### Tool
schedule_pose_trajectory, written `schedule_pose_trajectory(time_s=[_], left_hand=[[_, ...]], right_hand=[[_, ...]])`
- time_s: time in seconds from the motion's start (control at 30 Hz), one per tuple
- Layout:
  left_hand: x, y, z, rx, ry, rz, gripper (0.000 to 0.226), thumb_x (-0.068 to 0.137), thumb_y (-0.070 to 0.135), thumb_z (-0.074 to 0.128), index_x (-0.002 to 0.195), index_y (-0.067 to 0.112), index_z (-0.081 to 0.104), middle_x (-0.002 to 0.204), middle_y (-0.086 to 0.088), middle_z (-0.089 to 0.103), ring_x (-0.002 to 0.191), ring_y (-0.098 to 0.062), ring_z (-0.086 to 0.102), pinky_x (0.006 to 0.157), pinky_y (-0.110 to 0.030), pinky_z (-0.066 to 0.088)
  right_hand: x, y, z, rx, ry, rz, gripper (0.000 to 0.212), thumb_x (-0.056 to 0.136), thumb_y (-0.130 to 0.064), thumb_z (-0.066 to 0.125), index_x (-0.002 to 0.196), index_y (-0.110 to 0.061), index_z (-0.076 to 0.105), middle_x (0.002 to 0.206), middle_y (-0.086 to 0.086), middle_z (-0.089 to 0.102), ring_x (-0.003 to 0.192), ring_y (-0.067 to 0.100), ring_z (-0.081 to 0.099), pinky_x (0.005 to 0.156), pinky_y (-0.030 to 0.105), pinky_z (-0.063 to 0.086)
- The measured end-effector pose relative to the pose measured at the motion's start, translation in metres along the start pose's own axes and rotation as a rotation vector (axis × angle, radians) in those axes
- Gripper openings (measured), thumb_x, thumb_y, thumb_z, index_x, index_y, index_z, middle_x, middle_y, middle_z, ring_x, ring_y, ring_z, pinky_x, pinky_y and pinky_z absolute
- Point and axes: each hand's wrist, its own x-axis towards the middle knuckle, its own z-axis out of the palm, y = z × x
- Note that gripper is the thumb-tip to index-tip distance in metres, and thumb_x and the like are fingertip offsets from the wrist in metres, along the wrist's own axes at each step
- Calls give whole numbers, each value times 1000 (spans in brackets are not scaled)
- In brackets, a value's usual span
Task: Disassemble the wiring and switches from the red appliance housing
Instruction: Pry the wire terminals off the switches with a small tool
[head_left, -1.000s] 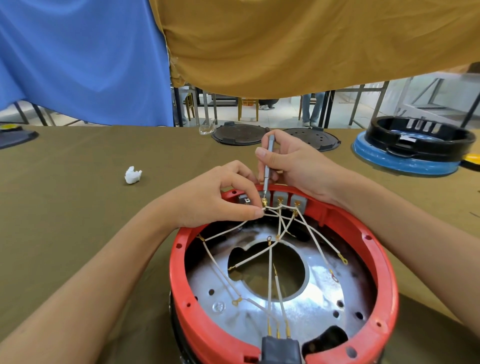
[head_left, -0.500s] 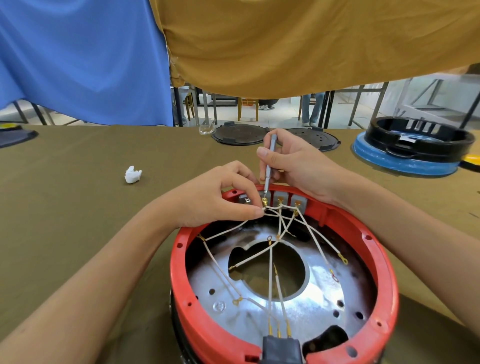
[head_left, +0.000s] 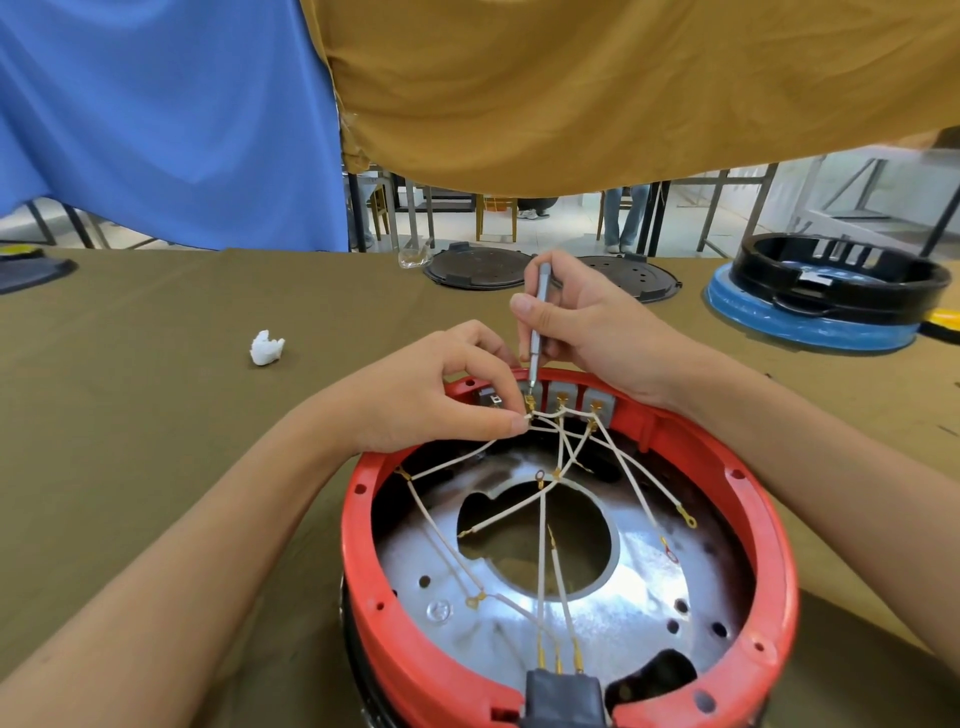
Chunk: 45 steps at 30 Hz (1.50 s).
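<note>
While the round red plastic appliance housing (head_left: 769, 587) sits open side up on the olive-brown cloth-covered table (head_left: 156, 441), near its front edge, both bare hands work at the housing's far rim. The right hand (head_left: 597, 327) is closed around a slim grey metal screwdriver (head_left: 537, 322), held almost upright, its tip down on the leftmost of three brass terminals on the grey switch blocks (head_left: 563, 397) set into the far wall of the housing. The left hand (head_left: 441, 395) reaches over the housing's far-left rim, thumb and forefinger pinched together on a thin white wire (head_left: 524, 423) just beside that same terminal. Inside the housing, thin white wires with brass ring ends (head_left: 543, 540) cross loosely above a silver metal plate (head_left: 649, 587) with a large round hole in its middle; several run to a black connector block (head_left: 563, 696) at the housing's near rim. Both forearms pass over the rim's left and right sides, leaving the middle of the housing unobstructed.

Left of the housing the cloth lies bare except for a small crumpled white scrap (head_left: 266, 349), well apart. Beyond the housing, by the table's far edge, lie two flat round black lids (head_left: 475, 267). To the housing's far right stands a black ring-shaped housing on a blue base (head_left: 810, 322), well clear of the right arm. Above the table's far edge hang a blue cloth (head_left: 156, 114) and a mustard-yellow cloth (head_left: 623, 88).
</note>
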Motion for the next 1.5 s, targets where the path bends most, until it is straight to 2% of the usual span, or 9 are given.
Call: schedule_pose_trajectory(time_s=[0.1,0.27,0.53,0.7,0.8,0.97,1.13,1.33,1.5], left_hand=[[0,0,0,-8,3,7,10,80,49,72,83,41,75,117,18,49,116,-3,53,103,-29,39],[0,0,0,-15,4,19,7,81,46,73,84,40,76,118,17,50,117,-4,53,106,-33,40],[0,0,0,-5,-5,19,6,82,47,73,84,41,75,118,15,49,115,-5,54,104,-32,41],[-1,1,0,-14,-8,22,7,81,46,74,85,40,76,119,13,50,115,-5,53,106,-34,40],[-1,1,0,-17,-9,19,9,81,46,74,85,39,76,118,14,50,115,-6,54,106,-33,40],[-1,0,0,-11,7,16,19,77,56,72,84,38,75,117,16,51,118,-6,54,105,-31,39],[1,0,1,-21,67,37,27,75,56,72,92,36,63,108,14,57,107,-8,59,93,-28,43],[-1,3,0,3,-17,73,20,87,35,75,106,42,70,123,16,53,122,-3,52,107,-23,36],[-3,8,-2,58,-37,46,15,89,36,73,102,43,71,123,18,53,119,2,53,106,-21,37]], right_hand=[[0,1,-1,37,3,14,10,102,-15,53,96,-15,45,66,-2,61,57,10,53,60,23,48],[0,1,0,77,35,13,9,102,-14,53,97,-15,46,65,0,61,60,14,54,62,28,46],[0,1,0,52,14,15,10,102,-14,53,96,-15,45,65,-1,60,58,11,52,63,28,45],[-2,-1,1,-41,-60,19,10,102,-18,54,95,-18,48,65,-5,62,63,14,56,71,39,47],[-2,-1,2,3,-42,12,11,102,-15,54,94,-17,47,63,-6,61,60,10,56,66,32,46],[-1,2,0,90,24,22,10,102,-16,55,95,-16,48,64,-3,61,57,10,52,65,30,45],[-1,2,0,106,20,14,9,101,-17,56,97,-15,48,67,0,62,58,13,51,60,24,47],[-4,-5,1,147,160,21,9,101,-17,56,101,-12,48,68,5,67,56,17,51,59,28,52],[-20,-19,-5,22,168,30,13,100,-18,57,103,-11,47,80,11,71,62,22,59,64,29,58]])
